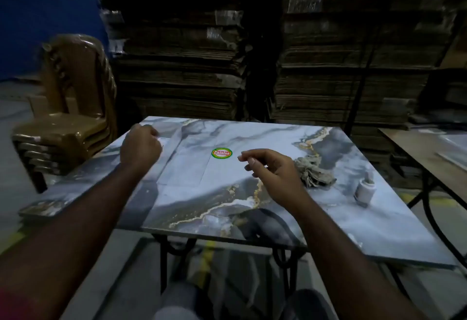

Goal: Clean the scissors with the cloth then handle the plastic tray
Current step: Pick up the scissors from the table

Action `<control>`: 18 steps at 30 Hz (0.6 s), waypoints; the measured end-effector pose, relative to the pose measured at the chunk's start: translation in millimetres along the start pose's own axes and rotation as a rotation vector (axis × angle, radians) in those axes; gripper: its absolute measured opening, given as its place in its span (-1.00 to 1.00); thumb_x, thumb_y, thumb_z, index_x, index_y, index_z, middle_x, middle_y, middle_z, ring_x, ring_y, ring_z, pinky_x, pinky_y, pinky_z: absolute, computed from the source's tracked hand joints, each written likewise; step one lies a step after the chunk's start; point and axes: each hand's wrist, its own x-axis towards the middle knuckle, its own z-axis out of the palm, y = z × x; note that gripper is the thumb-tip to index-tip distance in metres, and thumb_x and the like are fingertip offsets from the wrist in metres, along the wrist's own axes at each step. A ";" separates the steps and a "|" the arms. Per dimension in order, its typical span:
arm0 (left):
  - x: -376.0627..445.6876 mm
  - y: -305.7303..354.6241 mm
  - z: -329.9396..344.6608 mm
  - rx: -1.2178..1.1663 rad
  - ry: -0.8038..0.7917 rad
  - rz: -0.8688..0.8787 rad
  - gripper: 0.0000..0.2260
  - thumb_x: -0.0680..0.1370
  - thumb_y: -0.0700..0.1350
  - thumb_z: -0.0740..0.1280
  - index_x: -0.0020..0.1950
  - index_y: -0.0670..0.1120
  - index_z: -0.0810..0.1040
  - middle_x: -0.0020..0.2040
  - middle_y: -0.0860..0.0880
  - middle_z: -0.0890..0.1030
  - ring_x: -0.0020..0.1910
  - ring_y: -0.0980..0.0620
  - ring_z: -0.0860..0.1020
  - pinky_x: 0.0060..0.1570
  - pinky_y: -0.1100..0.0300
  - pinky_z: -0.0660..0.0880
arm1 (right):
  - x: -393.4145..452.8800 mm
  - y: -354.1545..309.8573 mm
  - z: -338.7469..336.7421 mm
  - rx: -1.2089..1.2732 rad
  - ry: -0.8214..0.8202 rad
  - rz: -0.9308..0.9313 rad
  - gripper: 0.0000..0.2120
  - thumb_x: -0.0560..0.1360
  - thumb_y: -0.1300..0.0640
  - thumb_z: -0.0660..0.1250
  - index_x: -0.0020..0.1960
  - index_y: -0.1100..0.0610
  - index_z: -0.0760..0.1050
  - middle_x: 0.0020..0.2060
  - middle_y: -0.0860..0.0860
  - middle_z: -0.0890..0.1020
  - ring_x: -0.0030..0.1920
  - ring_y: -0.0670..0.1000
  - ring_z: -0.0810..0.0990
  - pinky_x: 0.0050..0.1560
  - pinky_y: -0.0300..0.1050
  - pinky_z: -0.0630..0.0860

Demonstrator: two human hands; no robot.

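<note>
A clear, flat plastic tray (187,165) with a round green and red sticker (221,153) lies on the middle of the marble-patterned table (328,218). My left hand (140,146) is closed into a fist at the tray's far left edge and seems to pinch it. Just right of the sticker, my right hand (274,170) hovers with its fingers loosely apart and nothing in them. A crumpled grey cloth (314,172) rests on the table right behind that hand. No scissors are in view.
A small white and grey cylindrical object (364,189) lies near the table's right edge. Stacked brown plastic chairs (65,122) stand to the left. Piles of flattened cardboard (189,67) fill the back, and a second table (429,148) stands at the right.
</note>
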 end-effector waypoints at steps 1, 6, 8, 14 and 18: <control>7.6 -7.8 1.0 0.035 -0.076 -0.025 -0.79 0.51 -0.26 0.38 0.10 -0.17 0.72 0.15 -0.25 0.65 0.12 -0.30 0.64 0.06 -0.07 0.59 | 0.5 -1.9 -1.2 0.002 0.009 0.000 -0.81 0.66 0.28 0.34 0.12 0.09 0.70 0.05 0.06 0.77 -0.02 0.11 0.73 -0.03 0.03 0.64; 35.5 -35.1 19.4 0.315 -0.387 -0.001 -0.90 0.46 -0.22 0.41 -0.09 -0.18 0.72 -0.01 -0.23 0.72 0.03 -0.25 0.66 -0.01 0.03 0.61 | 10.9 5.8 -6.8 0.039 0.015 0.048 -0.78 0.66 0.32 0.32 0.14 0.09 0.68 -0.01 0.08 0.79 -0.13 0.01 0.72 -0.10 -0.16 0.62; 44.1 -44.0 32.1 0.384 -0.468 -0.012 -0.85 0.48 -0.14 0.43 -0.01 -0.16 0.70 0.03 -0.20 0.72 0.03 -0.22 0.66 -0.03 0.06 0.59 | 15.9 13.1 -7.9 0.065 0.006 0.070 -0.78 0.67 0.33 0.31 0.16 0.12 0.68 -0.03 0.10 0.79 -0.15 0.01 0.71 -0.11 -0.21 0.61; 53.1 -50.2 49.4 0.443 -0.568 0.011 -0.75 0.57 -0.10 0.39 0.20 -0.17 0.64 0.20 -0.18 0.67 0.16 -0.19 0.64 0.10 0.05 0.58 | 29.4 31.7 -6.2 0.128 0.000 0.111 -0.78 0.67 0.34 0.30 0.16 0.14 0.68 -0.07 0.08 0.79 -0.20 0.00 0.70 -0.13 -0.24 0.60; 55.5 -47.5 55.6 0.477 -0.591 0.026 -0.78 0.59 -0.18 0.38 0.21 -0.21 0.64 0.16 -0.19 0.69 0.12 -0.16 0.66 0.05 0.09 0.57 | 35.5 42.3 -1.4 0.134 -0.005 0.127 -0.79 0.66 0.37 0.30 0.18 0.22 0.67 -0.10 0.11 0.79 -0.23 -0.01 0.69 -0.15 -0.25 0.59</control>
